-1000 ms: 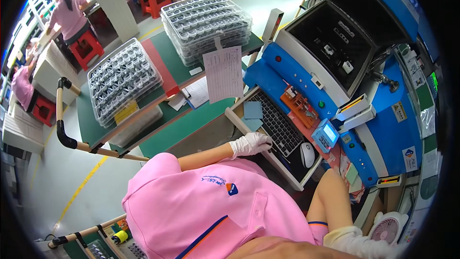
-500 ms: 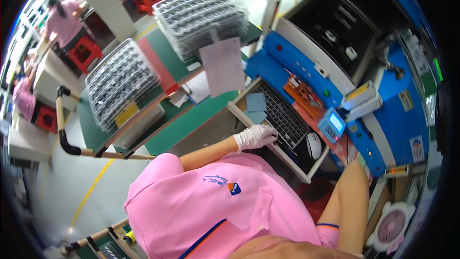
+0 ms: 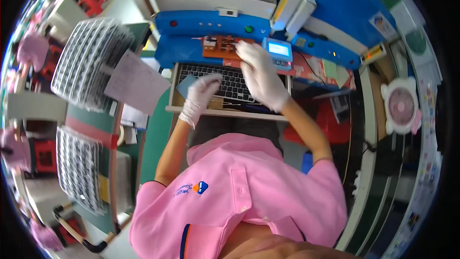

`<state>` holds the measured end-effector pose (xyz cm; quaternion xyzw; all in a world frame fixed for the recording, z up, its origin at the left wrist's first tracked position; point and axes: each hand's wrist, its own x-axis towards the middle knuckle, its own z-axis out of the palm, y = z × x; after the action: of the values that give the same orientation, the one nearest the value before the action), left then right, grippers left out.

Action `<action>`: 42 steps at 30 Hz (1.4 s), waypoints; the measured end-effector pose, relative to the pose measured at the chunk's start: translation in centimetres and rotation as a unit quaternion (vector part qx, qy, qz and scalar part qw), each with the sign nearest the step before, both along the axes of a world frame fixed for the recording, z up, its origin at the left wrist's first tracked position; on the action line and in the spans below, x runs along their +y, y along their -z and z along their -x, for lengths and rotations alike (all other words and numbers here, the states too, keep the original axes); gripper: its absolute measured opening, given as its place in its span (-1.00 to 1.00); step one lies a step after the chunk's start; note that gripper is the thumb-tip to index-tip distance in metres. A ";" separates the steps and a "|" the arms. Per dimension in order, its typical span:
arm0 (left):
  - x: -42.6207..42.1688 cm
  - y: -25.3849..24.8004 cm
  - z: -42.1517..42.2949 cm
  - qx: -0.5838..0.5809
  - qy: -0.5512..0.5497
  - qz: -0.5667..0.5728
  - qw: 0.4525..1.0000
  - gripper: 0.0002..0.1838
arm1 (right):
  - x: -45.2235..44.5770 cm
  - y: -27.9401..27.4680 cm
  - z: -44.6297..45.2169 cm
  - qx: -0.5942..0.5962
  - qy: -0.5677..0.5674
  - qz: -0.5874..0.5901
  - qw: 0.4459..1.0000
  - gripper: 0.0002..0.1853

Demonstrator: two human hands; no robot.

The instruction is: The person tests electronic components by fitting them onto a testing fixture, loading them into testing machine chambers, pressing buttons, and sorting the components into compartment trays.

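My left hand [image 3: 200, 97], in a white glove, is over the left part of the black keyboard [image 3: 234, 86]. Its fingers are pinched around something small and dark that I cannot make out. Gloved in white too, my right hand [image 3: 262, 74] reaches across the keyboard, its fingertips at the right end of the orange fixture [image 3: 218, 48]. Blur hides whether those fingers grip anything. Blue pads [image 3: 186, 85] lie beside my left hand in the pulled-out drawer [image 3: 225, 111]. A blue device with a lit screen [image 3: 279, 49] stands right of the fixture.
Stacked clear trays [image 3: 88, 62] and more trays [image 3: 79, 170] are on the shelf at left, with a hanging paper sheet [image 3: 135, 84]. A blue machine [image 3: 165, 24] spans the top. At right is a white fan [image 3: 401, 106]. People in pink sit at far left.
The view has swung toward the machine. My left hand has risen from the drawer's front edge to above the keyboard. My right hand has come from the lower right to the orange fixture.
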<state>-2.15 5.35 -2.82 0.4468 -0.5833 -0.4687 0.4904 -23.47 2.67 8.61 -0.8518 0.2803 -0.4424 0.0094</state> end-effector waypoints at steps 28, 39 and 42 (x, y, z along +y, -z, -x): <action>-13.9 1.6 0.0 -0.087 -0.348 0.250 0.899 -0.69 | -15.5 9.7 -7.2 0.131 0.029 -0.024 0.991 -0.76; -14.1 1.8 1.6 -0.299 -0.315 0.304 0.848 -0.70 | -10.5 5.6 2.5 -0.132 0.115 0.013 0.984 -0.70; -14.0 1.6 1.3 -0.304 -0.312 0.302 0.848 -0.68 | -9.8 6.0 3.5 -0.115 0.173 0.013 0.978 -0.69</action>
<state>-3.41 -8.65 -4.45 0.5554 -0.6460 0.0673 0.5193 -26.95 -7.11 2.64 -0.7341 0.4142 -0.5361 -0.0462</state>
